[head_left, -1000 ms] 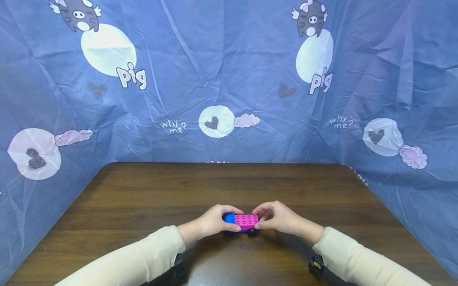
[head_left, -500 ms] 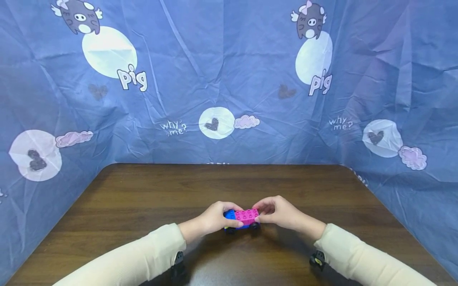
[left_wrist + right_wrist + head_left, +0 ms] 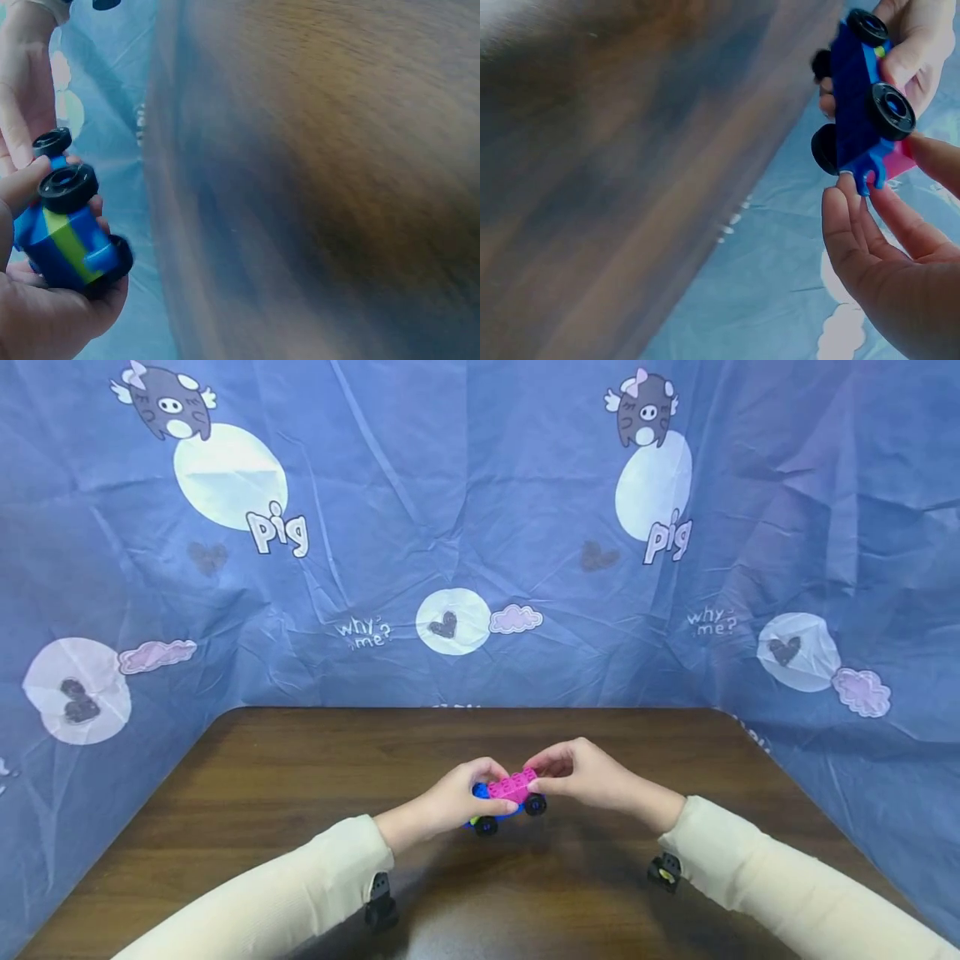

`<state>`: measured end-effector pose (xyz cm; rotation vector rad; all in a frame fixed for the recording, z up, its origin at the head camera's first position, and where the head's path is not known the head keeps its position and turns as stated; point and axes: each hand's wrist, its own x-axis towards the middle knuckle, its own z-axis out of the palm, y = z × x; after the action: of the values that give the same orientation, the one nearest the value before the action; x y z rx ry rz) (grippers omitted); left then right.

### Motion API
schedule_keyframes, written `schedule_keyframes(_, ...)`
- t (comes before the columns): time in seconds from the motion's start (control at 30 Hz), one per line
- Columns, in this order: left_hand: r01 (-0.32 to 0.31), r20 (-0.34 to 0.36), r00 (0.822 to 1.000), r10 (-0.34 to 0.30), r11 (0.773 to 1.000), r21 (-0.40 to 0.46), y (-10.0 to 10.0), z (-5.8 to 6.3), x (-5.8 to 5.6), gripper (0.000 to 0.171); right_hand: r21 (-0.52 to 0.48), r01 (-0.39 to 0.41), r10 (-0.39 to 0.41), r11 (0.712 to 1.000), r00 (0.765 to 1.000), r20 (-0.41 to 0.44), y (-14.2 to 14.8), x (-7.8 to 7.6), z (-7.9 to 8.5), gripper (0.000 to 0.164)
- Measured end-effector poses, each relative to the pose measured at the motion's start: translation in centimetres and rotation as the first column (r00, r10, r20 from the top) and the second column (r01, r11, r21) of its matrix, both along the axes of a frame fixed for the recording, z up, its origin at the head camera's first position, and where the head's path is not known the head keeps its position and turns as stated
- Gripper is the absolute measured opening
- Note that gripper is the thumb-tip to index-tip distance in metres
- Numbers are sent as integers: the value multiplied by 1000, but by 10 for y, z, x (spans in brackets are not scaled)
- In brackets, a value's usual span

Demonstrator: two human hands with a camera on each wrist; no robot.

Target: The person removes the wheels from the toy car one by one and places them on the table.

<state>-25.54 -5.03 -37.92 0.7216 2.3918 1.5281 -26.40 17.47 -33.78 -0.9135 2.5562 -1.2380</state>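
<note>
A toy car [image 3: 56, 251] with a blue base, a lime stripe and black wheels [image 3: 536, 804] is held up over the table, its right end higher. On top sits a studded pink block [image 3: 512, 787]. My left hand [image 3: 453, 800] grips the car's left end, thumb along the near side. At the other end my right hand [image 3: 588, 777] pinches the pink block between thumb and fingers. The right wrist view looks at the blue underside, where a blue hook [image 3: 870, 174] sticks out close to the right fingertips. The left palm hides part of the front.
The brown wooden table [image 3: 330, 752] stretches under both arms. Behind it and at both sides hangs a blue cloth [image 3: 517, 485] printed with pigs and hearts. Small black devices [image 3: 380, 902] are worn at both wrists.
Both hands have lifted the car up and away from the person, and its right end has tipped upward. Both grips stay on it. The head view has shifted slightly.
</note>
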Motion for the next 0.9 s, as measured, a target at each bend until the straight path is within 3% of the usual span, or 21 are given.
schedule_keyframes(0.17, 43, -15, 999, -42, 998, 41, 3, 7, 3, 37, 18, -16, 17, 1000, 999, -45, -9, -1, 17, 27)
schedule_keyframes(0.27, 38, -32, 999, -36, 997, 66, 4, 11, 5, 36, 16, -19, 20, 1000, 997, -76, -13, -1, 23, 28)
schedule_keyframes(0.5, 11, -1, 1000, -11, 984, 180, 5, 14, 8, 35, -19, 27, -29, 999, 993, -118, -20, -2, 31, 28)
schedule_keyframes(0.77, -46, 36, 999, 39, 970, 239, 2, 16, 6, 48, -67, 93, -100, 993, 990, -104, -24, 0, 37, 27)
schedule_keyframes(0.9, -53, 10, 999, 52, 964, 261, 0, 15, 6, 46, -86, 128, -134, 988, 989, -58, -23, 0, 37, 30)
